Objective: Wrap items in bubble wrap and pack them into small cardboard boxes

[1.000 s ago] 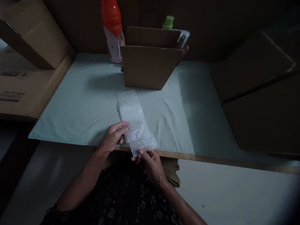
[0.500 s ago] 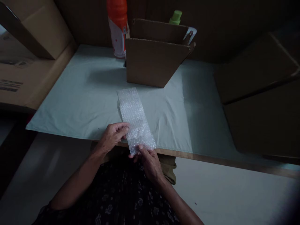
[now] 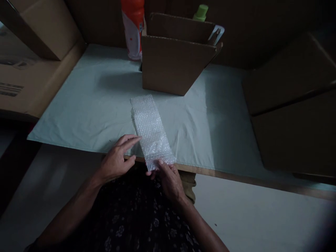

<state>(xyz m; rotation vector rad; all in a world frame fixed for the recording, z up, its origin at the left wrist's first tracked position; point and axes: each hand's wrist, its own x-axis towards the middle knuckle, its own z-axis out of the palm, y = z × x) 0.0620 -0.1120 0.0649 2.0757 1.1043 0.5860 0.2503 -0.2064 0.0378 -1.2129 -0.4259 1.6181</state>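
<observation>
A long strip of bubble wrap [image 3: 151, 122], clear and folded flat, lies slanted on the pale green cloth, its near end reaching past the table edge. My right hand [image 3: 169, 178] pinches that near end, thumb on top and fingers underneath. Just left of the strip is my left hand [image 3: 118, 159], open, thumb and fingers apart, its fingertips at or very near the strip's left edge. Whether anything lies inside the bubble wrap I cannot tell.
An open cardboard box [image 3: 170, 64] stands behind the strip, with a green cap [image 3: 201, 12] showing behind it. Left of it is an orange and white bottle [image 3: 132, 31]. Larger cartons flank the pale green cloth [image 3: 105, 105], one at left [image 3: 28, 87], one at right [image 3: 294, 136].
My left hand has let go of the bubble wrap's left edge and drawn back a little to the left, opening its fingers. My right hand keeps its hold.
</observation>
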